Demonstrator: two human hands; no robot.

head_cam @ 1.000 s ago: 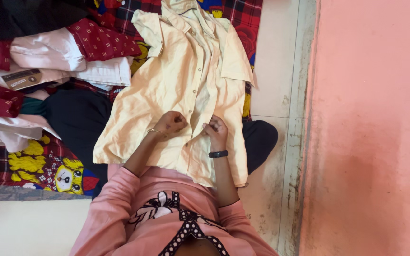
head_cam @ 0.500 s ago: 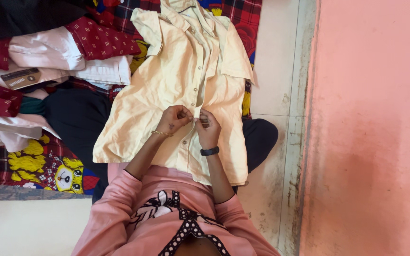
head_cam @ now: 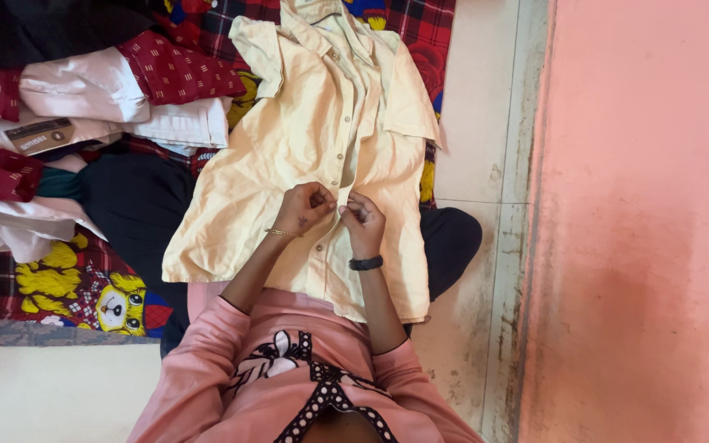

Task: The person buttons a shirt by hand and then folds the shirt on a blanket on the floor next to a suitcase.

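A cream short-sleeved shirt is spread flat, front side up, over the person's lap and a red checked blanket, with the collar pointing away. Its button strip is partly closed. The strip is pinched at mid-height by the fingers of the left hand and the right hand, which are curled shut on the cloth. Both hands are held close together, almost touching, with the wrists bent downward.
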